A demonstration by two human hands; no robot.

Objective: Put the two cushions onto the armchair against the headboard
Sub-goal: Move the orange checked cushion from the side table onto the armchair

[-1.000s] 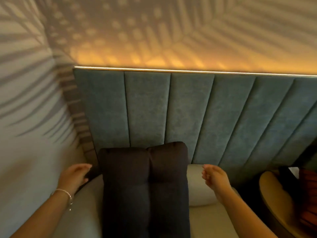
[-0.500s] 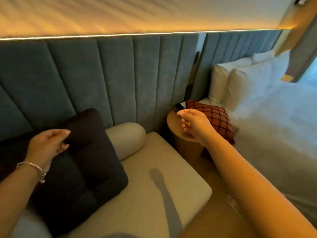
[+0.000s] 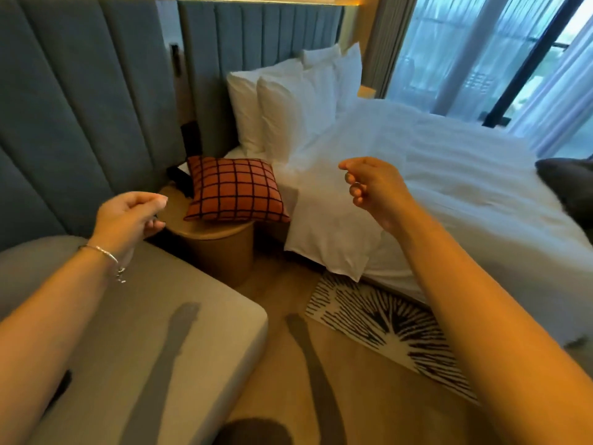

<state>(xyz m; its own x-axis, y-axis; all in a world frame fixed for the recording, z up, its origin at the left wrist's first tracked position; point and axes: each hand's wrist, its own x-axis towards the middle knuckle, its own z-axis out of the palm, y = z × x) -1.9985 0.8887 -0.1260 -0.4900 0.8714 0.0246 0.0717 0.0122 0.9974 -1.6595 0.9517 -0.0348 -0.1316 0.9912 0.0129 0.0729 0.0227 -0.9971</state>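
Fingers curl loosely on both the left hand (image 3: 128, 216) and right hand (image 3: 375, 191), grasping nothing. Between them, a red checked cushion (image 3: 236, 189) lies on the round side table (image 3: 221, 248), beside the armchair (image 3: 167, 316).

Head view: both hands are hanging in mid-air, empty, fingers loosely curled. The left hand (image 3: 128, 216), with a thin bracelet (image 3: 110, 261) on the wrist, is hovering over the far edge of the beige armchair seat (image 3: 167, 316). The right hand (image 3: 373, 187) is hovering in front of the white bed (image 3: 465, 175). A red grid-pattern cushion (image 3: 236, 189) is lying on the round wooden table (image 3: 221, 248) between armchair and bed, tilted, near the blue padded headboard (image 3: 80, 101). White pillows (image 3: 288, 107) are standing against the headboard. A black-and-white rug (image 3: 385, 329) is lying on the floor beside the bed.
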